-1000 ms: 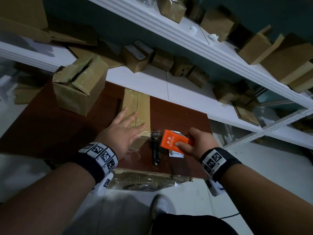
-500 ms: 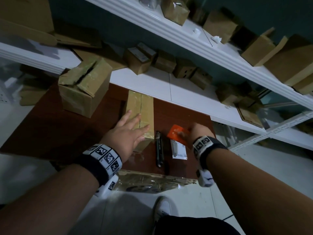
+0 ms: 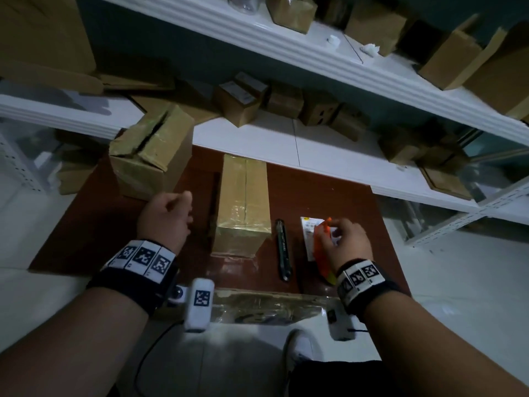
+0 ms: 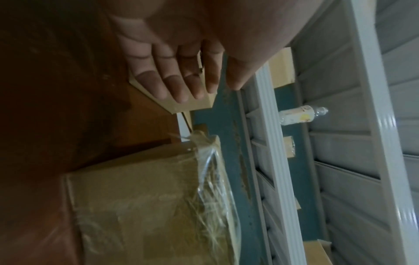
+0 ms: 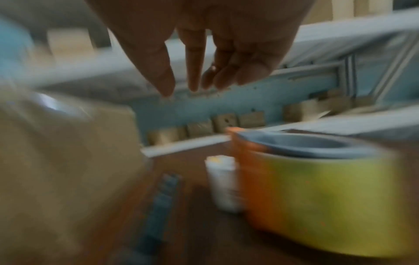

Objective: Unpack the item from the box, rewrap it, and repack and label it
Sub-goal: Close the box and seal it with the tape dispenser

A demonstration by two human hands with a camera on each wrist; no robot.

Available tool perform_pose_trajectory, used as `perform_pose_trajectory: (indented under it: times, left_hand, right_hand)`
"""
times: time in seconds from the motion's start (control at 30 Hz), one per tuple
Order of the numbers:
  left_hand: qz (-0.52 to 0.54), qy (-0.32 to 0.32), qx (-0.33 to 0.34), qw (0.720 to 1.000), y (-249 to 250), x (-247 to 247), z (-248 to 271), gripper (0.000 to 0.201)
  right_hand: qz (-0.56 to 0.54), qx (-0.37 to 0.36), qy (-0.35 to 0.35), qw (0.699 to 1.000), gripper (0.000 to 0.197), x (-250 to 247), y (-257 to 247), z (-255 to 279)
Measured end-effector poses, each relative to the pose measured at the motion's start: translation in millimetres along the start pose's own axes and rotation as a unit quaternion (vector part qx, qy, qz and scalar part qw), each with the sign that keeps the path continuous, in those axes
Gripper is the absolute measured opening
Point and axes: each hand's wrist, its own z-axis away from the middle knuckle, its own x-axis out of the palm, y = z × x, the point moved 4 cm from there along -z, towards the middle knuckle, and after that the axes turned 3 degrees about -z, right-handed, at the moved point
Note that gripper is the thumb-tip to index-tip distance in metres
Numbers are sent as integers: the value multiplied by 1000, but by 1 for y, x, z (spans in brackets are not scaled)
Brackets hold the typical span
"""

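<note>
Taped box (image 3: 243, 204) lies w/ long side pointing away, betw. both hands. Left hand (image 3: 164, 217) nearer, loose, empty. Right hand (image 3: 342, 242) empty over tape roll (image 3: 322, 263).

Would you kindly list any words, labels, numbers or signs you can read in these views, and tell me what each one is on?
No text can be read in any view.
White label sheet on the table: printed lines, too small to read.
Black utility knife: pale marking along its body, too blurred.
Wristbands: square black-and-white coded markers only, no words.
Bottle on the shelf: label blurred.
Small shelf box: label too small.
</note>
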Motion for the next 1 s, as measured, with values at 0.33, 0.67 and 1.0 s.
perform_pose_trajectory:
  times: [0.33, 0.67, 1.0]
  left_hand:
    - [71, -190, -177, 963, -25, 13, 11, 19]
    - [91, -183, -65, 977, -32, 19, -2, 5]
    - [60, -147, 35, 987, -33, 30, -7, 15]
  right_hand:
    - [-445, 115, -190, 868, 36, 71, -55, 44]
    - [-597, 137, -185, 769, 5, 90, -36, 44]
    - [-635, 140, -206, 731, 21, 98, -37, 35]
